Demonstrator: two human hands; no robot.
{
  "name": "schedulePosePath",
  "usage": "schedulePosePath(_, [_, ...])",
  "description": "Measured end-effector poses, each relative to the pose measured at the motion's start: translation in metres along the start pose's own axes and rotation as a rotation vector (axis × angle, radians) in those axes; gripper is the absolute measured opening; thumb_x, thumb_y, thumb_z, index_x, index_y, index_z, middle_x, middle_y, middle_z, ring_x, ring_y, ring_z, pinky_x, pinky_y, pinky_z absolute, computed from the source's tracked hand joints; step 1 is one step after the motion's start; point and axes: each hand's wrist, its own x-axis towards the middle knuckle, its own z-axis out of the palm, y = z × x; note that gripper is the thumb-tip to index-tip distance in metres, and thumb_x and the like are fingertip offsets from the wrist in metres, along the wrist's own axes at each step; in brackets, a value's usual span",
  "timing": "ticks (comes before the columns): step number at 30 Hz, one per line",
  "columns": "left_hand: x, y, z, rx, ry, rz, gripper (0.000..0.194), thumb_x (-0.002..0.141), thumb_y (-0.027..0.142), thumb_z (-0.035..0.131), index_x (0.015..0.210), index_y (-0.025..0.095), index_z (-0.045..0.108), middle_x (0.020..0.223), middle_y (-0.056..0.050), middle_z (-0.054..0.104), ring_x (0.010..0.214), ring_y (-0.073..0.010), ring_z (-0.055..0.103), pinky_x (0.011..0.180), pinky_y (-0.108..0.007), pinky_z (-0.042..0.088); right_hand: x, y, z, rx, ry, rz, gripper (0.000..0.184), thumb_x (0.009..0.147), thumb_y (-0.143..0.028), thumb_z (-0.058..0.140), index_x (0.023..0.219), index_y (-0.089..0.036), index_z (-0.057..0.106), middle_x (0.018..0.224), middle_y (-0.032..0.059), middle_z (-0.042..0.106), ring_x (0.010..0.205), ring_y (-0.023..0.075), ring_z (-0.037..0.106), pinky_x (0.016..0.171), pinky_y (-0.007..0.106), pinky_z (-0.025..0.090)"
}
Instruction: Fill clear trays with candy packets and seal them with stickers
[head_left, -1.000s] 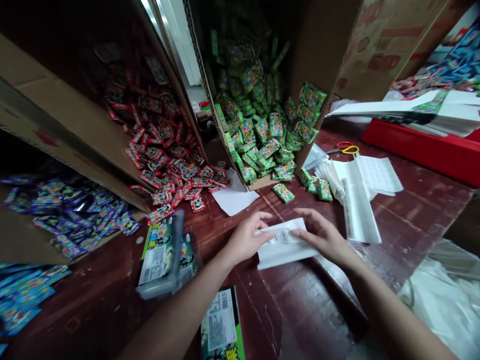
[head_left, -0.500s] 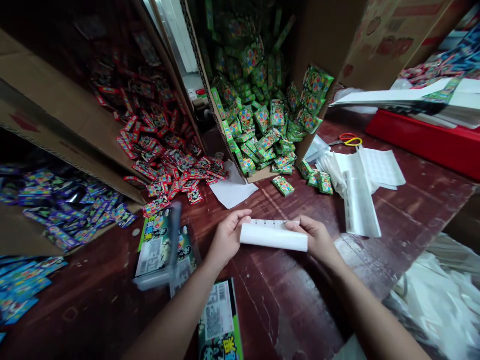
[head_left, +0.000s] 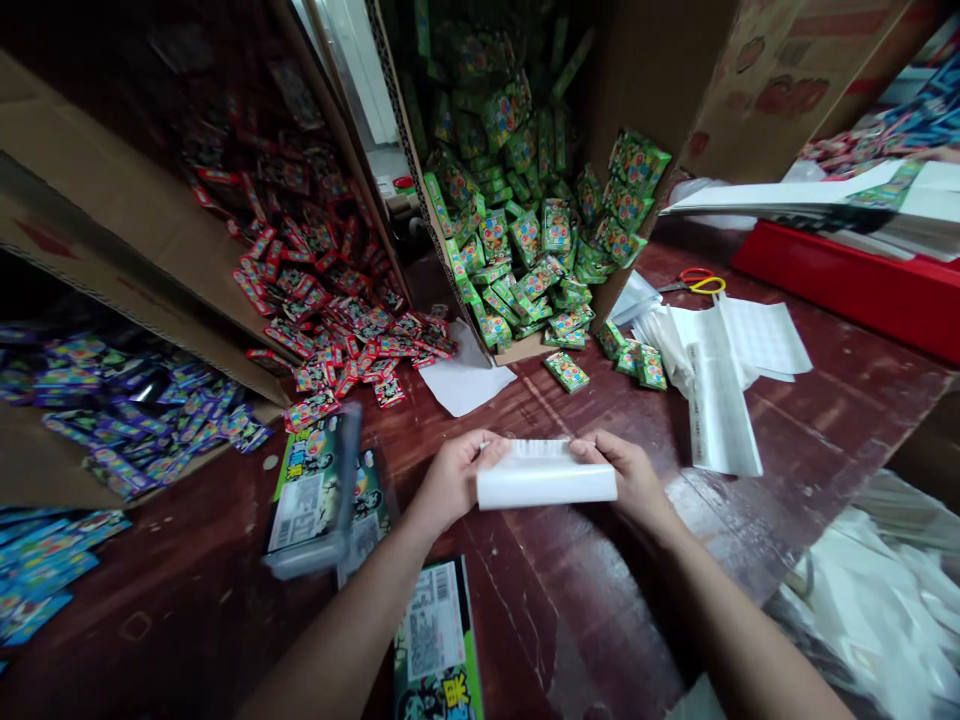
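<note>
Between my two hands a white glossy sheet [head_left: 546,485] with small dark print along its far edge is held out, curled over toward me. My left hand [head_left: 459,475] pinches its left end, thumb on top. At the right end my right hand [head_left: 626,475] closes on it the same way. Below and left of my left hand lie printed green and black packs in clear plastic [head_left: 304,490], and a similar pack [head_left: 439,640] is partly under my left forearm. A small green box [head_left: 566,371] rests on the table beyond the sheet.
Cardboard boxes at the back hold heaps of green packets [head_left: 525,240], red packets [head_left: 337,330] and purple packets [head_left: 150,410]. Blue packets [head_left: 52,570] lie far left. To the right are scissors [head_left: 701,281], printed white sheets [head_left: 724,420], a red tray [head_left: 847,285] and crumpled white plastic [head_left: 877,600].
The sheet has tilted so more of its white curled face shows toward me. My hands have shifted only slightly, the right thumb moving toward the far edge.
</note>
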Motion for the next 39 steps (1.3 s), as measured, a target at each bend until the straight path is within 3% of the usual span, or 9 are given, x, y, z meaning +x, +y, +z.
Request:
schedulePosePath(3, [0.004,0.002,-0.005,0.052,0.045,0.023,0.039,0.090,0.052,0.062,0.086,0.014,0.069,0.079,-0.006,0.069,0.070,-0.0189,0.063,0.065,-0.030,0.051,0.005,0.010,0.003,-0.118,0.017,-0.004,0.052,0.097,-0.061,0.047,0.064,-0.021,0.054,0.060,-0.0012,0.054,0.057,0.0134,0.049,0.053,0.025,0.035])
schedulePosePath(7, [-0.006,0.005,0.002,0.347,0.219,0.260,0.025,0.090,0.035,0.068,0.111,0.021,0.069,0.118,-0.009,0.068,0.115,-0.0256,0.060,0.102,-0.039,0.046,0.016,0.024,0.000,-0.325,0.015,-0.009,0.045,0.094,-0.056,0.055,0.066,-0.022,0.059,0.065,0.0009,0.059,0.065,0.0168,0.055,0.061,0.027,0.037])
schedulePosePath(10, [-0.018,0.001,0.022,0.758,-0.038,0.489,0.023,0.095,0.024,0.060,0.116,0.024,0.069,0.130,-0.007,0.066,0.122,-0.0257,0.057,0.106,-0.042,0.042,0.020,0.030,-0.008,-0.438,-0.036,-0.031,0.033,0.095,-0.052,0.058,0.077,-0.026,0.068,0.082,0.0038,0.068,0.085,0.0216,0.061,0.074,0.030,0.043])
schedulePosePath(13, [-0.025,-0.013,0.041,0.981,-0.239,0.502,0.030,0.096,0.019,0.058,0.125,0.023,0.065,0.137,-0.005,0.064,0.126,-0.0252,0.056,0.106,-0.042,0.042,0.023,0.032,-0.018,-0.501,-0.107,-0.082,0.025,0.096,-0.047,0.058,0.097,-0.027,0.073,0.099,0.0055,0.071,0.100,0.0234,0.062,0.088,0.034,0.046])
schedulePosePath(22, [-0.034,-0.033,0.050,1.323,-0.067,0.696,0.024,0.098,0.030,0.056,0.118,0.030,0.070,0.159,0.002,0.043,0.129,-0.0289,0.051,0.104,-0.049,0.036,0.025,0.022,-0.034,-0.632,-0.287,-0.207,0.034,0.094,-0.028,0.063,0.128,-0.032,0.067,0.119,0.0056,0.064,0.112,0.0221,0.060,0.095,0.032,0.051])
schedulePosePath(26, [-0.045,-0.038,0.058,1.282,-0.116,0.631,0.025,0.095,0.025,0.059,0.117,0.031,0.070,0.145,0.004,0.060,0.120,-0.0258,0.056,0.101,-0.044,0.037,0.024,0.022,-0.033,-0.626,-0.349,-0.227,0.040,0.096,-0.028,0.061,0.136,-0.031,0.062,0.121,0.0069,0.062,0.113,0.0226,0.058,0.098,0.035,0.051])
schedulePosePath(30, [-0.054,-0.044,0.069,1.267,-0.117,0.511,0.033,0.098,0.032,0.056,0.130,0.029,0.064,0.151,0.005,0.054,0.130,-0.0237,0.051,0.105,-0.042,0.037,0.022,0.022,-0.034,-0.587,-0.404,-0.243,0.052,0.093,-0.026,0.063,0.144,-0.025,0.054,0.126,0.0098,0.061,0.117,0.0241,0.057,0.101,0.037,0.050])
schedulePosePath(34, [-0.060,-0.041,0.077,1.238,-0.061,0.451,0.038,0.103,0.043,0.045,0.136,0.029,0.060,0.151,0.004,0.054,0.133,-0.0242,0.048,0.106,-0.045,0.036,0.019,0.017,-0.032,-0.537,-0.312,-0.045,0.042,0.095,-0.039,0.062,0.132,-0.021,0.061,0.119,0.0091,0.069,0.107,0.0218,0.066,0.093,0.032,0.053])
schedulePosePath(39, [-0.063,-0.038,0.082,1.239,-0.019,0.442,0.033,0.104,0.033,0.046,0.133,0.031,0.060,0.148,0.002,0.057,0.133,-0.0237,0.049,0.107,-0.048,0.037,0.021,0.010,-0.026,-0.576,-0.258,0.069,0.034,0.097,-0.044,0.056,0.121,-0.021,0.064,0.102,0.0082,0.075,0.094,0.0232,0.072,0.081,0.033,0.053])
